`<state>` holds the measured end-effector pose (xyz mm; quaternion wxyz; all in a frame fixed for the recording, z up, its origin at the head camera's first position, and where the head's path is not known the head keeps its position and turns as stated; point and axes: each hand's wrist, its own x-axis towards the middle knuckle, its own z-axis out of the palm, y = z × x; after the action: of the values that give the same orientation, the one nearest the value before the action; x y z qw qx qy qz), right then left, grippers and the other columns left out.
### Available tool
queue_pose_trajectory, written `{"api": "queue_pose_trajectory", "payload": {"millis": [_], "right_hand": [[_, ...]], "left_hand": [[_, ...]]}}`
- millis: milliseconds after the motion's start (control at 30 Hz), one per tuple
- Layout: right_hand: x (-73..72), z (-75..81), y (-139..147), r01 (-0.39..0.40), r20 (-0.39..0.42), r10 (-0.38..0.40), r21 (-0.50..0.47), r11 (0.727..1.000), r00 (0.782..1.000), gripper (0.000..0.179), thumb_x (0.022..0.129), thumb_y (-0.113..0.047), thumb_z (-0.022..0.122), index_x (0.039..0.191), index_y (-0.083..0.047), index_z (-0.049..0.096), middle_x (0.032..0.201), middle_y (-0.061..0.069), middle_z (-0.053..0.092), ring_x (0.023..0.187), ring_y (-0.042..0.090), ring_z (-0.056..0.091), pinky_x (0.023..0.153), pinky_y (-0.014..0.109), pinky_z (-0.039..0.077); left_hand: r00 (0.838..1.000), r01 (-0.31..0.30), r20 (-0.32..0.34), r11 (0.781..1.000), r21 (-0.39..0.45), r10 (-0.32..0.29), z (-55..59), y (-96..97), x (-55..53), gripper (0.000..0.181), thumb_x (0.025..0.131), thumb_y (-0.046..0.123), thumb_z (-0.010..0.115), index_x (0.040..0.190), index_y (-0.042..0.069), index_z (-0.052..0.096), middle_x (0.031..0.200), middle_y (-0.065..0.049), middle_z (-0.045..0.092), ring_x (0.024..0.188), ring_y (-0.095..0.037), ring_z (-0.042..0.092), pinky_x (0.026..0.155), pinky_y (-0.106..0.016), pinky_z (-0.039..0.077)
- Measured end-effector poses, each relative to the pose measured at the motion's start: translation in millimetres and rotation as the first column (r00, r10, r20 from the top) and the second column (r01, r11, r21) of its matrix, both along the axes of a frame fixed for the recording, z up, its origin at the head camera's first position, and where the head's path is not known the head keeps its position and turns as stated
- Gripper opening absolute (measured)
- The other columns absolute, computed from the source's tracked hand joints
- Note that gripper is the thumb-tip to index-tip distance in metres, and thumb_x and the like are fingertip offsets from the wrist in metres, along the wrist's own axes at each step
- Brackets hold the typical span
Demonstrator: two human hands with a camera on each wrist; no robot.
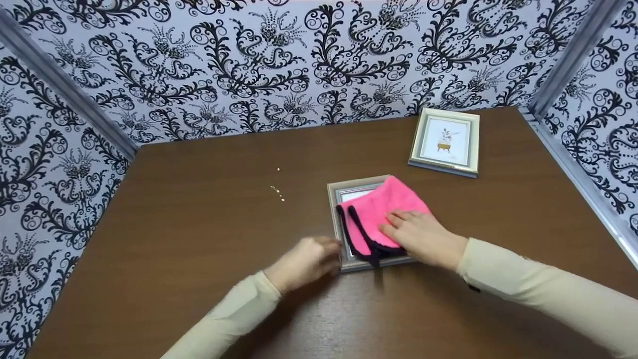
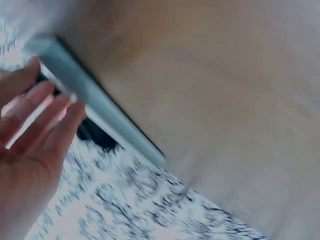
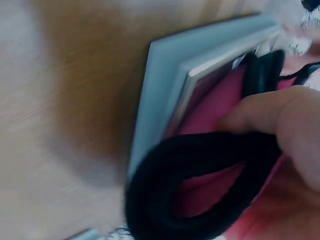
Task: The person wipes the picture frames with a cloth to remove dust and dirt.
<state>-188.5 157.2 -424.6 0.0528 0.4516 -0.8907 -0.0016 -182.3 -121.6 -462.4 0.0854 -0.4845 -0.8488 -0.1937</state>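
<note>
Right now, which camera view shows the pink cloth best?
The head view: most of the pink cloth shows, partly covered by the right hand. The right wrist view catches part, close up; the left wrist, perhaps only blurred black trim.

From here I see the cloth (image 1: 398,197) as bright pink with black edging (image 3: 152,195), and the nearer frame (image 1: 356,183) as silver-grey. The farther frame (image 1: 474,142) looks pale cream to me, its white print (image 1: 432,134) showing an ochre pot (image 1: 443,147). I get plain cream sleeves (image 1: 523,279), a brown table (image 1: 199,214), and white wallpaper (image 1: 249,65) covered in black floral swirls.
</note>
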Motion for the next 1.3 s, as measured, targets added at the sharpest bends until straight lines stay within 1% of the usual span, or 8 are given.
{"api": "queue_pose_trajectory", "payload": {"millis": [167,200,300,467,633,833,1000,1300], "right_hand": [[19.9,-1.0,-3,0.079,-0.058,-0.078,0.01,0.997,0.995,0.035,0.078,0.0,0.069,0.112,0.005,0.061,0.107,0.029,0.064,0.1,0.043,0.061,0.085,0.051,0.05],[22.3,-1.8,-4,0.082,-0.065,-0.082,0.001,0.997,0.995,0.034,0.077,0.0,0.07,0.109,0.005,0.06,0.104,0.028,0.064,0.096,0.042,0.062,0.081,0.05,0.052],[26.9,-5.3,-9,0.076,-0.082,-0.078,-0.019,0.997,0.994,0.035,0.073,-0.001,0.072,0.105,0.004,0.059,0.096,0.024,0.064,0.088,0.037,0.062,0.069,0.047,0.054],[28.3,-12.1,-14,0.008,-0.109,-0.01,-0.024,1.0,0.994,0.046,0.067,-0.005,0.077,0.108,0.004,0.058,0.093,0.02,0.062,0.085,0.034,0.059,0.071,0.044,0.052],[26.3,-15.1,-17,-0.045,-0.053,0.045,0.003,0.999,0.998,0.058,0.069,-0.007,0.079,0.121,0.005,0.056,0.11,0.024,0.062,0.101,0.037,0.06,0.089,0.045,0.049],[10.2,-12.4,-24,-0.109,0.139,0.116,-0.054,0.993,0.983,0.057,0.077,0.002,0.068,0.132,0.001,0.054,0.128,0.022,0.057,0.12,0.036,0.052,0.1,0.047,0.042],[-6.6,-14.4,-28,-0.281,0.18,0.302,-0.13,0.951,0.936,0.062,0.079,0.004,0.067,0.138,-0.002,0.05,0.139,0.016,0.051,0.13,0.032,0.044,0.106,0.044,0.036],[-15.4,-7.8,-27,-0.425,0.327,0.49,-0.252,0.869,0.808,0.06,0.077,0.009,0.065,0.133,-0.01,0.058,0.14,0.006,0.051,0.134,0.022,0.041,0.109,0.037,0.031]], "left_hand": [[0.988,-0.149,0.048,0.989,0.021,0.148,25.3,-2.5,-34.0,0.009,0.086,0.0,0.064,0.079,0.004,0.061,0.073,-0.008,0.06,0.069,-0.026,0.062,0.061,-0.039,0.053],[0.978,-0.201,0.063,0.98,0.005,0.2,38.7,2.1,-38.7,0.01,0.085,0.0,0.065,0.076,0.003,0.061,0.071,-0.009,0.06,0.068,-0.028,0.062,0.06,-0.04,0.053],[0.937,-0.344,0.041,0.937,-0.064,0.347,45.0,14.1,-64.3,0.015,0.085,0.003,0.064,0.071,0.002,0.06,0.071,-0.013,0.061,0.07,-0.034,0.064,0.062,-0.046,0.053],[0.863,-0.479,0.102,0.866,-0.147,0.495,37.2,30.8,-99.1,0.012,0.085,0.005,0.063,0.074,-0.001,0.062,0.083,-0.02,0.065,0.08,-0.041,0.065,0.068,-0.05,0.054],[0.784,-0.547,0.201,0.807,-0.222,0.587,25.5,35.9,-116.5,0.007,0.085,0.009,0.068,0.085,0.003,0.07,0.091,-0.014,0.069,0.087,-0.035,0.066,0.074,-0.047,0.054],[0.745,-0.588,0.223,0.777,-0.224,0.628,19.2,41.0,-124.0,0.015,0.086,0.018,0.072,0.088,0.005,0.067,0.091,-0.013,0.068,0.09,-0.034,0.066,0.074,-0.048,0.054],[0.743,-0.592,0.206,0.769,-0.241,0.636,23.1,45.4,-127.8,0.014,0.086,0.019,0.073,0.085,0.006,0.067,0.09,-0.013,0.068,0.089,-0.035,0.066,0.073,-0.048,0.053],[0.812,-0.476,0.143,0.784,-0.398,0.566,36.8,51.2,-142.2,0.01,0.086,0.018,0.072,0.091,0.009,0.073,0.101,-0.014,0.068,0.096,-0.035,0.065,0.079,-0.048,0.053]]}}
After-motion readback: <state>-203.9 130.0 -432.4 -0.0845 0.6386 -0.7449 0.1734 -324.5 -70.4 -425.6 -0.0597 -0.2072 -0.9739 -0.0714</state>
